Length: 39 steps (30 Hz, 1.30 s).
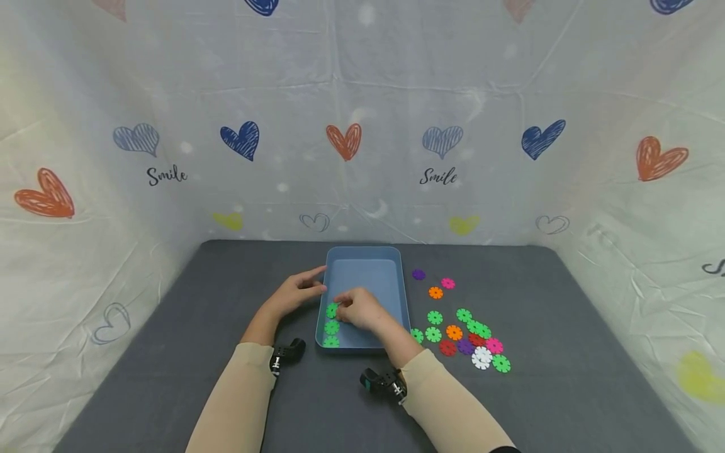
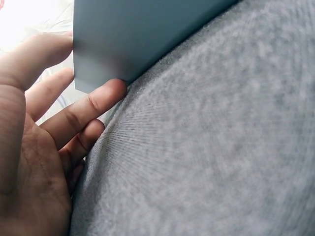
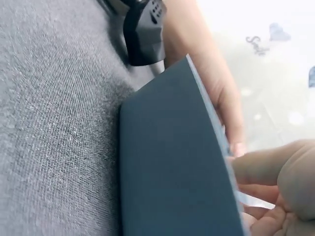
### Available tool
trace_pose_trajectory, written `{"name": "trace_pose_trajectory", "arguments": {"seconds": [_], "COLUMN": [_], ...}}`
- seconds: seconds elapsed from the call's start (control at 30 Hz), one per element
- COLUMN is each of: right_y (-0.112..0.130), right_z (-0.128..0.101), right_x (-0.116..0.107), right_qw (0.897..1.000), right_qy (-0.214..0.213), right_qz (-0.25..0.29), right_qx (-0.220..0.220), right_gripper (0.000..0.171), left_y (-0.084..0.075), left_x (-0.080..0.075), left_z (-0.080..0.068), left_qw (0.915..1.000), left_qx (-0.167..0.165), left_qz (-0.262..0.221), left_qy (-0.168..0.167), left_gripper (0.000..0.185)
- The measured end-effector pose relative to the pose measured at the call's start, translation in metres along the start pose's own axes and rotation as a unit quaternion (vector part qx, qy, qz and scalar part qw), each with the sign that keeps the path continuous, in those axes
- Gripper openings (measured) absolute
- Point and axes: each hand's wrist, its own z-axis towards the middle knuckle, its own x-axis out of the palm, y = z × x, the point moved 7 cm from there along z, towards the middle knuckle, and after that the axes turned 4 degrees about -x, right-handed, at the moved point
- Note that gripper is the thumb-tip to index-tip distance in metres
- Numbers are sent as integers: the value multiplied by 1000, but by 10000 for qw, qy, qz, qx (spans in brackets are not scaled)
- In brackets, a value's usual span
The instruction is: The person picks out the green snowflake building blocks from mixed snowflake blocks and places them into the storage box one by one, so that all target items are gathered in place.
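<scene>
A blue-grey tray (image 1: 362,270) lies on the table. My left hand (image 1: 294,292) rests against its left wall with fingers extended; in the left wrist view its fingertips (image 2: 115,88) touch the outer side. Reaching into the tray, my right hand (image 1: 359,307) has curled fingers and pinches the edge of a green notched interlocking disc (image 1: 331,311). Below that disc, a second green disc (image 1: 331,327) and a third green disc (image 1: 331,341) line up along the left wall. The tray wall (image 3: 172,157) hides the right fingertips in the right wrist view.
Right of the tray lie loose discs: several green ones (image 1: 434,317), orange (image 1: 454,332), red (image 1: 447,348), purple (image 1: 418,274), pink (image 1: 448,283) and white (image 1: 481,358). A grey cloth (image 1: 317,402) covers the table. A heart-printed curtain (image 1: 385,189) stands behind.
</scene>
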Motion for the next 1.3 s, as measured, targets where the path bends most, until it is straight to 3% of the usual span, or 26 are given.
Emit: {"name": "trace_pose_trajectory", "arguments": {"seconds": [0.1, 0.23, 0.33, 0.6, 0.8, 0.9, 1.07, 1.17, 1.3], "right_y": [6, 12, 11, 3, -15, -27, -50, -58, -65], "right_z": [-7, -20, -32, -62, -82, -92, -103, -106, -108], "right_x": [-3, -11, -26, -75, -102, -110, -107, -101, -98], "right_qw": [9989, 9961, 9959, 9942, 9811, 9755, 9709, 9581, 9407], "right_qy": [260, 624, 589, -433, -1386, -1594, -1074, -704, -561], "right_qz": [-308, -300, -250, -521, -772, -1102, -1979, -2595, -3164], "right_qx": [-241, -540, -634, -839, -1106, -1040, -821, -983, -1087], "right_gripper": [37, 44, 45, 37, 31, 26, 18, 19, 23], "left_y": [0, 2, 5, 10, 10, 10, 10, 9, 7], "left_x": [2, 3, 3, -5, -9, -8, -4, -1, 2], "left_z": [0, 1, 2, -2, -1, -1, 0, 1, 3], "left_qw": [10000, 10000, 9999, 9998, 9996, 9995, 9994, 9995, 9997], "left_qx": [4, 23, -16, -130, -139, -172, -223, -202, -140], "left_qz": [25, 74, 104, 135, 173, 146, 125, 138, 84], "left_qy": [23, -10, -60, -118, -156, -205, -241, -218, -205], "left_gripper": [65, 64, 63, 66, 68, 67, 66, 66, 66]}}
